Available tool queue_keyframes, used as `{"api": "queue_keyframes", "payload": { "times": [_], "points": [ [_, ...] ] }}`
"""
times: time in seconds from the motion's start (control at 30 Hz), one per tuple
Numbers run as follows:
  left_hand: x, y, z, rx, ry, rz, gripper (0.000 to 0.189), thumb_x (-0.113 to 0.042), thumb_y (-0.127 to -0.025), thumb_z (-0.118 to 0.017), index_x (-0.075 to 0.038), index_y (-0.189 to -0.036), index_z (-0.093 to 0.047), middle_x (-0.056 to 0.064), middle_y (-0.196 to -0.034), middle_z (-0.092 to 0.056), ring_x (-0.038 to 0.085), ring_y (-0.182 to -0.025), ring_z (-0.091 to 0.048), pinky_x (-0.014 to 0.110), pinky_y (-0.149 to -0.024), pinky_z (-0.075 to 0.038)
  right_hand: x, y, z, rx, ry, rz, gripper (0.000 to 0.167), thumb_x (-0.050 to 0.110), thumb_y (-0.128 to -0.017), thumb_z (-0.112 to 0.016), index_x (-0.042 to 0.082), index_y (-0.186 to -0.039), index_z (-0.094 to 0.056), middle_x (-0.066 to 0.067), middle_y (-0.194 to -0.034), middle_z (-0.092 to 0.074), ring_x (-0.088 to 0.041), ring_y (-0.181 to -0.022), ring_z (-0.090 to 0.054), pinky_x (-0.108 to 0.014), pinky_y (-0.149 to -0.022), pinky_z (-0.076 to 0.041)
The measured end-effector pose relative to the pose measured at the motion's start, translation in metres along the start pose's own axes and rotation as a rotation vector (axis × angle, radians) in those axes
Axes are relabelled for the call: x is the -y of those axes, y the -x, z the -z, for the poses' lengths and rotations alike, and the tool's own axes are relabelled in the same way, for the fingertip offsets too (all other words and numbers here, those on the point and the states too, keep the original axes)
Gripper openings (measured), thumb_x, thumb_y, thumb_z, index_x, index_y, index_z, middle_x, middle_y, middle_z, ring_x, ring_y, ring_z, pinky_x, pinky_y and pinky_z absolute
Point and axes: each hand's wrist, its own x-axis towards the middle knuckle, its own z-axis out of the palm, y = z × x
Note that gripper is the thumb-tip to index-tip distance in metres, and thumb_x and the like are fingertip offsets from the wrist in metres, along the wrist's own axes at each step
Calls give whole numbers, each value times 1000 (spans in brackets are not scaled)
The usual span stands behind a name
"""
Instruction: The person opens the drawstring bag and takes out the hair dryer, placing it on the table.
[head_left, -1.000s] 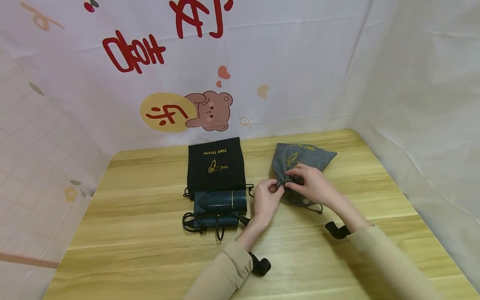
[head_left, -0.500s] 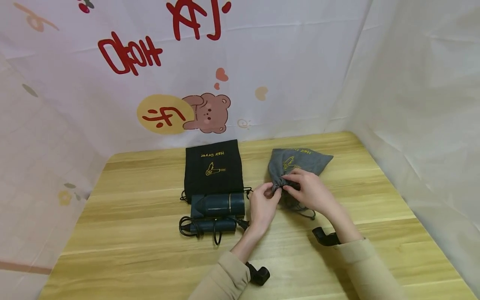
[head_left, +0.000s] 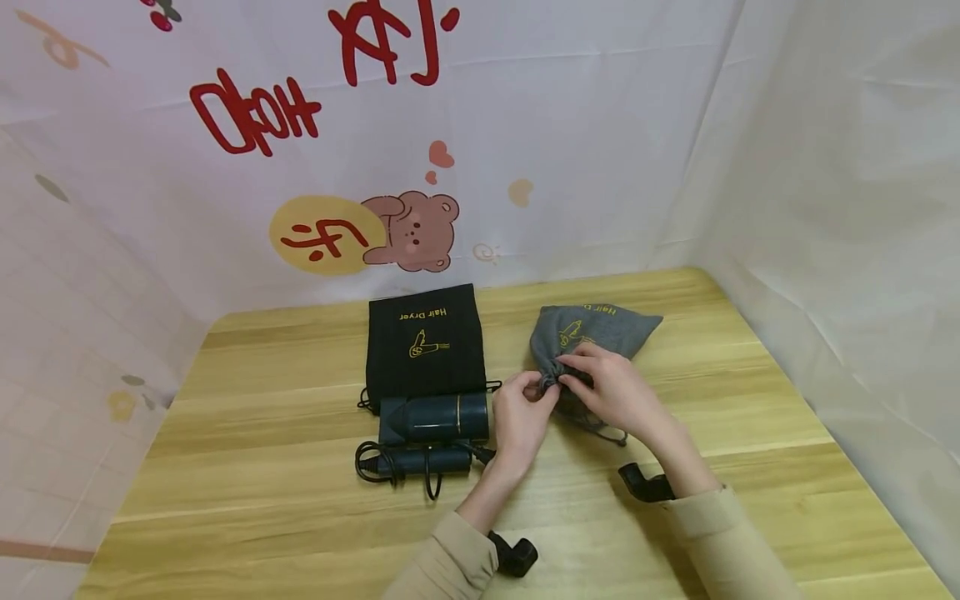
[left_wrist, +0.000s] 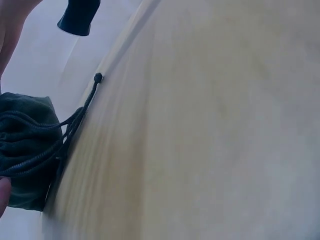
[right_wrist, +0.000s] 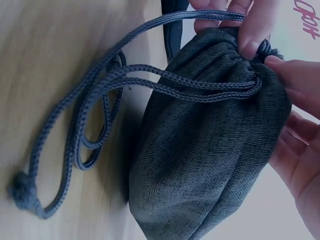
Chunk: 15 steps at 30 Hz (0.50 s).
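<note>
A grey drawstring bag (head_left: 626,329) with yellow "Hair Dryer" print lies bulging toward the right of the table. Both hands meet at its gathered mouth. My left hand (head_left: 521,421) pinches the bunched cloth from the left, its fingers close to the cord in the right wrist view. From the right, my right hand (head_left: 615,392) pinches the same gathers with thumb and fingers. A doubled drawstring (right_wrist: 165,82) hangs out of the channel and ends in a knot (right_wrist: 24,192). What fills the bag is hidden.
Left of the hands, a flat black "Hair Dryer" bag (head_left: 426,346) lies on the wooden table (head_left: 247,467). Directly in front of it rests a folded dark teal hair dryer (head_left: 442,418), its black cord (head_left: 429,483) looped around the handle. A printed cloth (head_left: 600,125) hangs behind.
The head view has shifted slightly, so the scene sits lower and further left. My right forearm has swung a little inward; both hands keep pinching the bag's mouth.
</note>
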Motion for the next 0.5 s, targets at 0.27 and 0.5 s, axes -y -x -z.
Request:
{"api": "queue_keyframes", "payload": {
  "times": [0.27,0.5],
  "points": [
    [-11,-2,9,25,-8,5,14,-16,-90,-82,-8,-101,-82,8,-94,-82,16,-79,-78,23,-71,-61,1,0,4,-23,-13,21,26,5,-94,-76,-1,-119,-77,-11,-105,-73,-17,-80,-68,-33,-71,-58],
    [-7,-3,10,21,-44,-14,11,-15,-90,-81,-8,-98,-80,8,-92,-81,16,-79,-77,23,-69,-60,1,-2,0,-32,9,38,24,5,-95,-75,0,-119,-77,-10,-103,-73,-17,-81,-69,-34,-71,-58]
  ]
}}
